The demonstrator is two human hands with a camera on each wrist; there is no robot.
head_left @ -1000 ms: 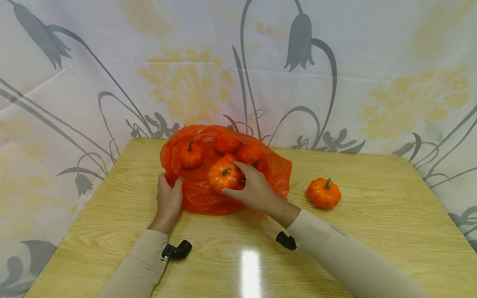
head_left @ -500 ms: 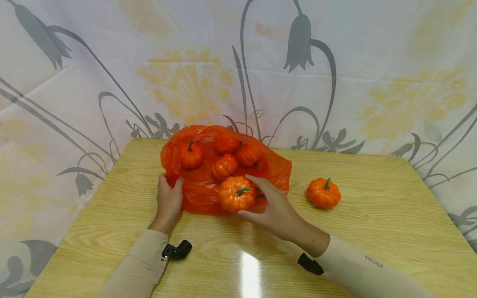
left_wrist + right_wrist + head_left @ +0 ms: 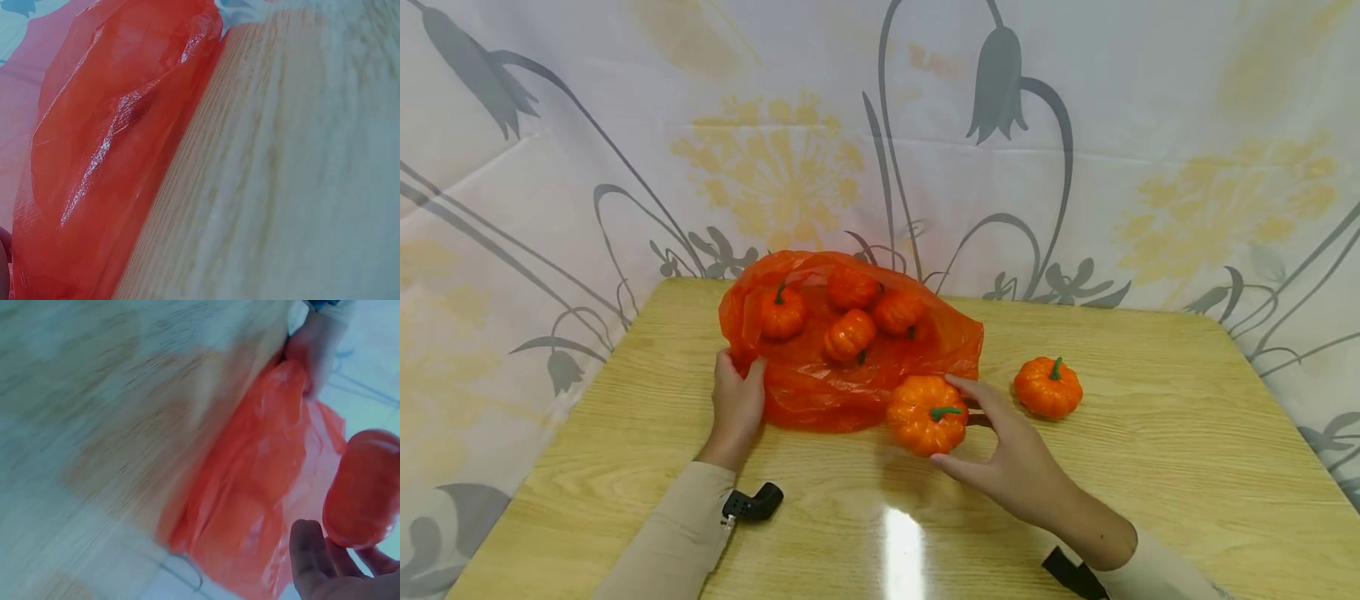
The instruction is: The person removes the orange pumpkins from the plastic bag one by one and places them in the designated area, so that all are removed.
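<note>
An orange mini pumpkin with a green stem (image 3: 927, 415) is gripped by my right hand (image 3: 1022, 467), thumb below it and fingers behind, just outside the front right edge of a thin red-orange plastic bag (image 3: 820, 400). The right wrist view shows this pumpkin (image 3: 364, 487) over the fingertips. My left hand (image 3: 739, 408) pinches the bag's left edge. Inside the bag lie several more mini pumpkins, among them one at the left (image 3: 782, 313) and one near the middle (image 3: 850, 335). In the left wrist view the bag's side (image 3: 119, 144) fills the left part.
Another mini pumpkin (image 3: 1048, 388) stands on the wooden table (image 3: 1180, 433) to the right of the bag. Behind the table hangs a pale cloth with flower prints (image 3: 925, 167).
My right hand has brought the pumpkin out of the bag, towards the right and nearer to me. The left hand keeps its place at the bag's edge.
</note>
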